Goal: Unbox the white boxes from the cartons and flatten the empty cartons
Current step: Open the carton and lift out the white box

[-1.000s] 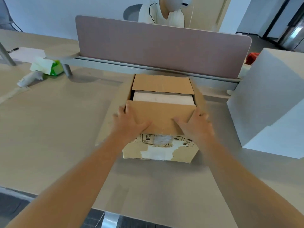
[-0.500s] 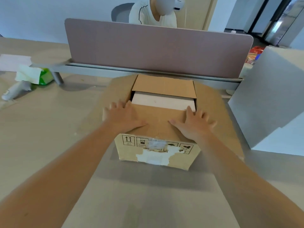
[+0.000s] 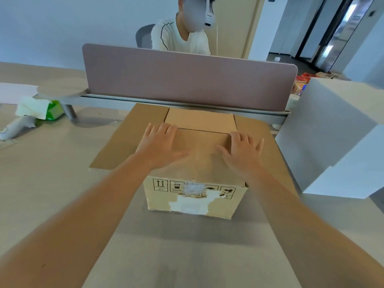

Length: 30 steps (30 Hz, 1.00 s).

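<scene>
A brown carton (image 3: 195, 200) stands in the middle of the table, its near side showing printed handling symbols and a torn white label. Its near and far top flaps lie folded down flat and meet, hiding whatever is inside. The two side flaps spread outward, left (image 3: 128, 138) and right (image 3: 261, 146). My left hand (image 3: 160, 142) lies flat on the near flap at its left part, fingers straight. My right hand (image 3: 241, 150) lies flat on the same flap at its right part, fingers spread.
A large white box (image 3: 340, 138) stands on the table just right of the carton. A mauve desk divider (image 3: 187, 77) runs behind it, with a seated person (image 3: 180, 38) beyond. A green tissue pack (image 3: 41, 109) lies at the far left.
The near flap has been pushed down until it meets the far flap, covering the white box that showed through the gap. Both hands slid forward on it. The side flaps spread wider.
</scene>
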{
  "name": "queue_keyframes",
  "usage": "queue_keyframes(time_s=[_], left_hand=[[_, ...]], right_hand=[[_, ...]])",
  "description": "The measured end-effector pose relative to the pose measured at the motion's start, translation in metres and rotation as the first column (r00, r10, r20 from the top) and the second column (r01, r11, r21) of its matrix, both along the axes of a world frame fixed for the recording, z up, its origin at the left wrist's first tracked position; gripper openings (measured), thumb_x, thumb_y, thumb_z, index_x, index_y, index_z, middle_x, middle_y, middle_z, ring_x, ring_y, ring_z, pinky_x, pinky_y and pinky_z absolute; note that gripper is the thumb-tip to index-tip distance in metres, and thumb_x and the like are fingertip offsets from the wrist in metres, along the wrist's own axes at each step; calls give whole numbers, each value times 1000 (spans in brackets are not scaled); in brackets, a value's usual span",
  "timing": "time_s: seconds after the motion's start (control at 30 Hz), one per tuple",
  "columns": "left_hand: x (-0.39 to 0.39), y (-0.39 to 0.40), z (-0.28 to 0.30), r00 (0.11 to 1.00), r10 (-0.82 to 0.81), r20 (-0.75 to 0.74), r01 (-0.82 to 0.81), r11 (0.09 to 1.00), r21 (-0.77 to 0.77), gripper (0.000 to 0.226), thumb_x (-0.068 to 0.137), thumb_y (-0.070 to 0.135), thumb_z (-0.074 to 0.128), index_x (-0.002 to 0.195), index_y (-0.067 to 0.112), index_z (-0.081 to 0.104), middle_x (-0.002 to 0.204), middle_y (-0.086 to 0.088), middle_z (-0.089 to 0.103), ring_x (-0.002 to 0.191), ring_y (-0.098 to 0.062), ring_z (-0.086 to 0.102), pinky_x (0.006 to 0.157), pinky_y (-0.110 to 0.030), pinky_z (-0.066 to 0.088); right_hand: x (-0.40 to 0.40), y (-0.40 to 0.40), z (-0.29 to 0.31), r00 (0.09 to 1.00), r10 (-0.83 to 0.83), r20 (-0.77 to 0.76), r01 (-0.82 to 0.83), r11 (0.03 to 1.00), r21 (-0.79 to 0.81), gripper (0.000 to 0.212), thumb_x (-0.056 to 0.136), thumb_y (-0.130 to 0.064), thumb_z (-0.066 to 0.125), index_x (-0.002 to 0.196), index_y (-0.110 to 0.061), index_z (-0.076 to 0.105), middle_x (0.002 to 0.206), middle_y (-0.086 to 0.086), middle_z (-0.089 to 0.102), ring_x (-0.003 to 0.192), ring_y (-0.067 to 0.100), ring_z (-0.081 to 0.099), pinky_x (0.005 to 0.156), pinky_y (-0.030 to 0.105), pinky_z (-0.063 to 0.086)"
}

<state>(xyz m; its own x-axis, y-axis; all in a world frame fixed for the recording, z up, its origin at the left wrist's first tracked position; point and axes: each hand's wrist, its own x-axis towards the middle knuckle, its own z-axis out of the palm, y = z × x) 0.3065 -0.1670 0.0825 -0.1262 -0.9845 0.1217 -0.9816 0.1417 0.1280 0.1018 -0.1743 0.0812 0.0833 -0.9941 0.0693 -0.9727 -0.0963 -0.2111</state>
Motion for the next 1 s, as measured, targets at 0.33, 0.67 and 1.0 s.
queue_keyframes(time_s=[0.33,0.67,1.0], left_hand=[[-15,111,39,996,89,6,-84,964,-252,60,89,54,45,137,18,38,129,-5,44,127,-27,33,114,-39,11],[-20,166,-25,991,94,-92,-90,995,40,37,95,47,35,107,17,55,107,1,56,107,-22,52,86,-31,38],[-14,135,-83,978,-32,204,-7,982,188,56,97,52,23,148,35,10,157,-5,-4,145,-26,-2,116,-39,7]], right_hand=[[-19,100,49,978,209,-27,-209,951,-228,40,97,-39,33,127,-15,45,123,5,52,117,24,43,102,36,28],[-18,146,-4,945,324,42,-326,944,52,33,99,-33,33,76,-15,48,73,0,52,73,21,54,66,32,43],[-13,111,-48,893,379,-243,-373,925,72,44,93,-18,44,136,-23,37,151,5,14,138,25,15,111,35,19]])
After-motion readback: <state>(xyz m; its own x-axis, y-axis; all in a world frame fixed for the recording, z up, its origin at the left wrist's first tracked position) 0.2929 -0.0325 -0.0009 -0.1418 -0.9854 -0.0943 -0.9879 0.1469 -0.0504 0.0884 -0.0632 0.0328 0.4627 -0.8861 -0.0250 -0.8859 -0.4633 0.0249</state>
